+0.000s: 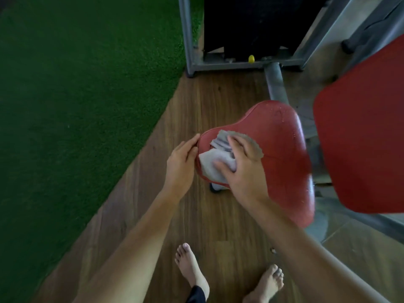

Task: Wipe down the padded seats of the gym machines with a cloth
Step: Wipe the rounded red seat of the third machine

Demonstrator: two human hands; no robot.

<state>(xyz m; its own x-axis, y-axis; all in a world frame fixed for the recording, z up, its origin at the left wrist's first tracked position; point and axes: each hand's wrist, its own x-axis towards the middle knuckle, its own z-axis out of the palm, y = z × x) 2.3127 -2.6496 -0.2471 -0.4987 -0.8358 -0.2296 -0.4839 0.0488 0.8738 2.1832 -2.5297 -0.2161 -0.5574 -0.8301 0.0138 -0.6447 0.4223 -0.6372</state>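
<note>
In the head view, the red padded seat (pixel 279 149) is found just right of centre, with its narrow nose toward twelve o'clock and its broad end toward six. The grey cloth (pixel 209 165) lies bunched on the seat's nine o'clock side, and a fold hangs over the rim there. It is pressed down by the right hand (pixel 244 171), whose fingers are spread flat across it; nothing is clamped in that grip, and the thumb is blurred. The left hand (pixel 181 158) is laid with straight fingers against the seat's rim at nine o'clock. Its grip is also apart, touching rather than holding. A larger red back pad (pixel 360 138) is seen at three o'clock. The grey machine frame (pixel 240 65) is seen at twelve, green turf (pixel 76 106) at nine to eleven, and bare feet (pixel 192 270) on the wooden floor (pixel 196 215) at six.

The wipe is judged to be under way on the near-left part only, and the three o'clock side and the nose appear not yet covered. Pale specks on the far edge may be moisture. Since the cloth is only pressed, not gripped, it could be dragged off the rim and dropped to the floor by an outward stroke. Because it is bunched, streaks may be left behind. If liquid is carried over the edge, a slip could be caused underfoot on the smooth floor.
</note>
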